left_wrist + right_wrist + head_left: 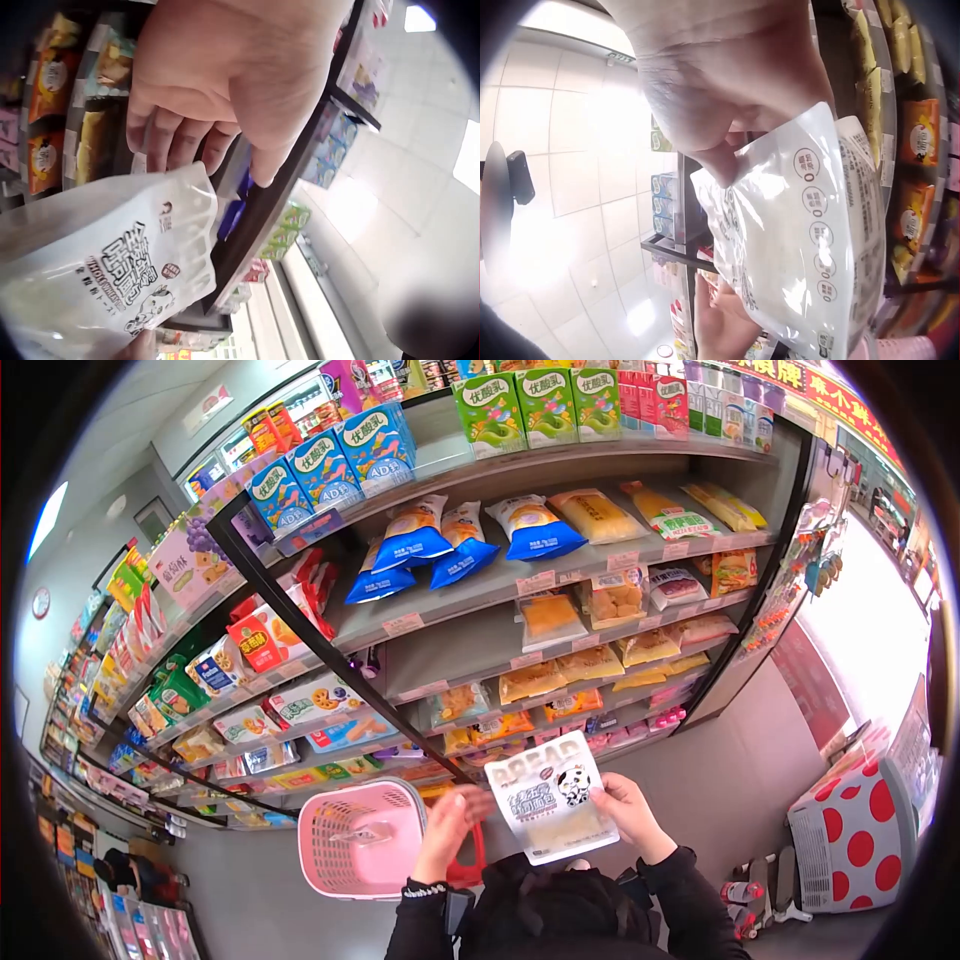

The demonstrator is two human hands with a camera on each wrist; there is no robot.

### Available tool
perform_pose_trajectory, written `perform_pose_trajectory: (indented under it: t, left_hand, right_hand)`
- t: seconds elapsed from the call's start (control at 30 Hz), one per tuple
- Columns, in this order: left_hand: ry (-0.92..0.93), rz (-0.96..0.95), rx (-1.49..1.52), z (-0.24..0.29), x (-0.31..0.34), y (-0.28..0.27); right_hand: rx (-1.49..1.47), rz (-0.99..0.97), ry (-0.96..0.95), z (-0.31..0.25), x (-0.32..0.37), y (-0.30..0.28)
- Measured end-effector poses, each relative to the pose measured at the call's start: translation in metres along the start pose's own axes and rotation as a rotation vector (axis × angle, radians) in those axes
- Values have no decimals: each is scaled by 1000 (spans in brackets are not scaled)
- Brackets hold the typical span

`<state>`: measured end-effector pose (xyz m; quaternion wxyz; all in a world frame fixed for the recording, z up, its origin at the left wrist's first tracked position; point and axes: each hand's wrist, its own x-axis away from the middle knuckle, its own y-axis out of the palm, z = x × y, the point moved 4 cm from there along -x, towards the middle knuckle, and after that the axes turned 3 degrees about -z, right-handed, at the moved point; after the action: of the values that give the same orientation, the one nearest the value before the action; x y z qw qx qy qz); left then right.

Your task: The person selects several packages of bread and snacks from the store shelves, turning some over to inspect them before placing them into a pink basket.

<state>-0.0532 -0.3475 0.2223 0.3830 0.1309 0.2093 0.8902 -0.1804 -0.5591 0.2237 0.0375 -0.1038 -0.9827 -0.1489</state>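
Observation:
A white bread bag (552, 800) with a panda print and a clear lower window hangs upright before the body. My right hand (628, 815) pinches its right edge, thumb on the front; in the right wrist view that hand (735, 82) grips the bag (787, 225). To the bag's left is my left hand (448, 830), its fingers extended and holding nothing. The left wrist view has the left hand (225, 82) just above the bag's top edge (127, 262); whether it touches is unclear.
A pink basket (362, 840) with a clear packet inside stands at the lower left. Shelves (440, 600) of packaged bread and snacks rise in front. At the right are a red-dotted box (850, 840) and bottles (741, 892). A person (150, 875) is at the far left.

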Motion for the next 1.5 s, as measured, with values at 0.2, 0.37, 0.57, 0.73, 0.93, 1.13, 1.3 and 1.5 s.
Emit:
perform_pose_trajectory:
  t: [0.2,0.37,0.57,0.73,0.93,1.13,1.3,1.5]
  left_hand:
    - [-376,71,-33,-40,13,-3]
    - [-138,170,-45,-16,-29,-25]
    - [-86,199,-66,30,-85,-73]
    - [-4,134,-140,74,-135,-103]
    - [-6,149,-190,98,-174,-129]
    - [211,343,66,81,-209,-146]
    - [278,391,137,71,-214,-147]
    - [129,397,-216,62,-204,-155]
  right_hand:
    - [-416,91,63,-1,-55,6]
    - [-396,-13,76,0,-121,26]
    - [-374,-7,77,-26,-206,52]
    - [-369,-37,27,-50,-275,68]
    - [-516,46,26,-24,-342,55]
    - [-115,56,-78,-16,-353,32]
    - [222,64,-169,-9,-356,33]
    - [599,64,-300,-11,-370,52]
